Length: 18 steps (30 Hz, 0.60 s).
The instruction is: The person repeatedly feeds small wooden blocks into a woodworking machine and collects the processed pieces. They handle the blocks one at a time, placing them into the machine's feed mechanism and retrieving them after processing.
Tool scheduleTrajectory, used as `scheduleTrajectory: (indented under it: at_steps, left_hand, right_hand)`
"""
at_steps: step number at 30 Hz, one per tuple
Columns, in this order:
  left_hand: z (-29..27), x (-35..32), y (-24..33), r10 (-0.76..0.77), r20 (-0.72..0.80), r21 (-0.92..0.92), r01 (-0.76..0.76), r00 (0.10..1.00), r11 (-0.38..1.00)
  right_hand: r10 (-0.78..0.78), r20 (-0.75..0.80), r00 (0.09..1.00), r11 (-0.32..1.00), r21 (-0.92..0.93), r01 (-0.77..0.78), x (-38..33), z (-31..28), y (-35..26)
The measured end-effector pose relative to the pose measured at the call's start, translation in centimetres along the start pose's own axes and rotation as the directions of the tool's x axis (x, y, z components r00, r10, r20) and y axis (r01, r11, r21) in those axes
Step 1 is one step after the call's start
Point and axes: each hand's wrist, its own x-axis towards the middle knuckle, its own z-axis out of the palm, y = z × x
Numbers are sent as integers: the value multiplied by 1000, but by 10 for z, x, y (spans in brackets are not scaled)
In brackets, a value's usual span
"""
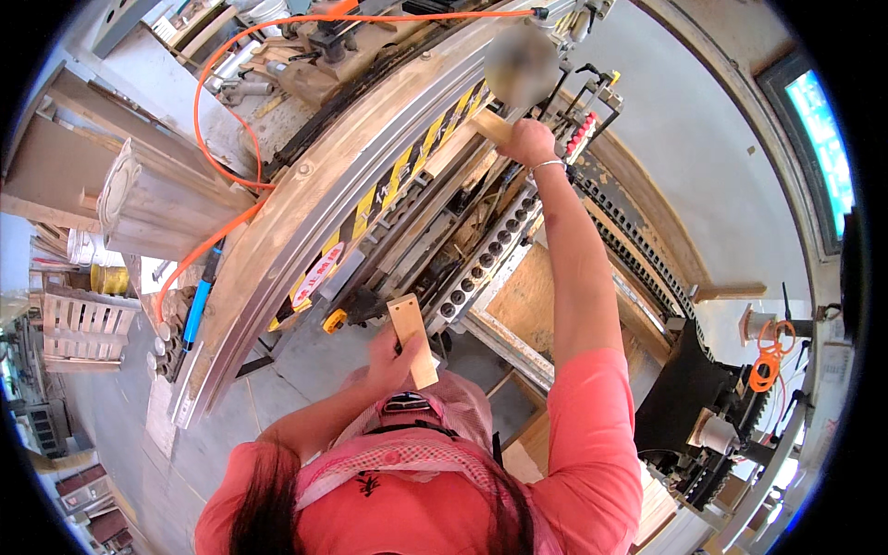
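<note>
Close to my body, my left hand (387, 359) is closed around a short flat wooden board (413, 342) with small holes at its upper end. My right arm is stretched far forward over a long woodworking machine. At its end, my right hand (530, 144) grips a wooden piece (490, 126) at the machine's far end. That piece lies next to the yellow-and-black striped strip (398, 178). Part of it is hidden by my fingers. A blurred round patch covers what lies just beyond it.
A row of black round parts (485, 261) runs along the machine between my arms. An orange hose (197, 102) loops over the wooden beam (277, 203) to a blue air gun (197, 314). A metal canister (157, 203) stands left. At right are a lit screen (820, 139) and a coiled orange hose (766, 365).
</note>
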Motion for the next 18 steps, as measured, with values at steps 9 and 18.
scheduleTrajectory:
  at_steps: [9,18]
  left_hand:
    - [-2,3,0,37,34,-55,-35,999,998]
    - [-5,-1,4,-85,55,-82,90,995,993]
  right_hand:
    - [68,-2,998,998,14,-68,-9,-7,0]
    - [38,8,999,999,-25,-38,-13,4,9]
